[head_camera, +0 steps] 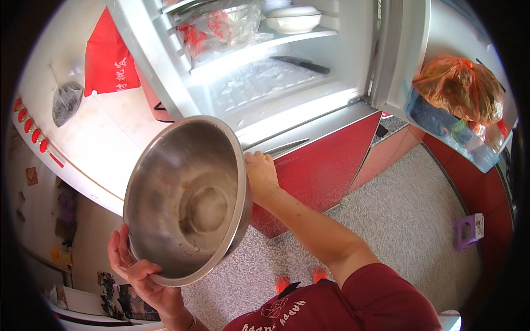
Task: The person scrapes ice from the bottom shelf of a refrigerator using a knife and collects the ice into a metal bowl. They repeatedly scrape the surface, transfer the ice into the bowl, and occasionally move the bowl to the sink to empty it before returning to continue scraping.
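A large stainless steel bowl (178,165) is tilted so that its inside faces me, with some wet residue near its base. My left hand (143,269) grips the near left rim, its thumb inside. Beside the bowl's right wall, my right hand (261,176) has its fingers curled over the top edge of the refrigerator's red lower front (319,165), by a recessed handle (287,146). The bowl partly hides that hand. Behind the bowl, the upper compartment (256,82) stands open; a black-handled kitchen knife (302,64) lies on its floor.
A shelf above holds a clear plastic bag with red print (219,27) and a white lidded bowl (294,20). On the right, the open door (397,62) carries an orange bag (459,89) above a blue bin (447,138). A purple stool (470,231) stands on the grey carpet (397,223).
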Available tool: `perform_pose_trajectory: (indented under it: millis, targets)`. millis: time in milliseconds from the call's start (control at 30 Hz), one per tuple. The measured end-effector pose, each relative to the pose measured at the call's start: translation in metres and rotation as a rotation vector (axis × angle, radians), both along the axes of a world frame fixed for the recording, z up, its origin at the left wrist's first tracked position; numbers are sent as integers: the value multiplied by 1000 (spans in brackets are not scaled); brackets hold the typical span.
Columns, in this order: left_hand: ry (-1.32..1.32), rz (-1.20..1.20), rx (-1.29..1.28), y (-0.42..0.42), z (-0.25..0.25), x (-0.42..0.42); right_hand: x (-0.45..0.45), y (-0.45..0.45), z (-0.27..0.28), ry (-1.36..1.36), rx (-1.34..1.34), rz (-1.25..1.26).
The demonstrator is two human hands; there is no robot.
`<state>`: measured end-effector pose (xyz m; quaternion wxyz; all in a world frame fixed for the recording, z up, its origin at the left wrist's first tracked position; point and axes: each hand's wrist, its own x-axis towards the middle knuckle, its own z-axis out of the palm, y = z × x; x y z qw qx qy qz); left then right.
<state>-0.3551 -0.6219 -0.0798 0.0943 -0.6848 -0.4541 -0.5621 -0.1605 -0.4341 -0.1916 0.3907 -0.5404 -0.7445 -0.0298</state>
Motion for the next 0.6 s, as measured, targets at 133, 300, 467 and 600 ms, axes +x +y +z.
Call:
perform_pose_trajectory:
  millis: [133,300,467,600]
  targets:
    - [86,5,21,13,-8,-30,-43,-3,-9,71,120,38]
    - [71,-116,-19,26,-16,-65,-54,0,-6,116,14,-42]
    - [-73,-182,19,45,-22,-87,-37,-58,-17,99,207,-31]
    - [59,-109,64,51,-24,-91,27,-154,7,29,35,146]
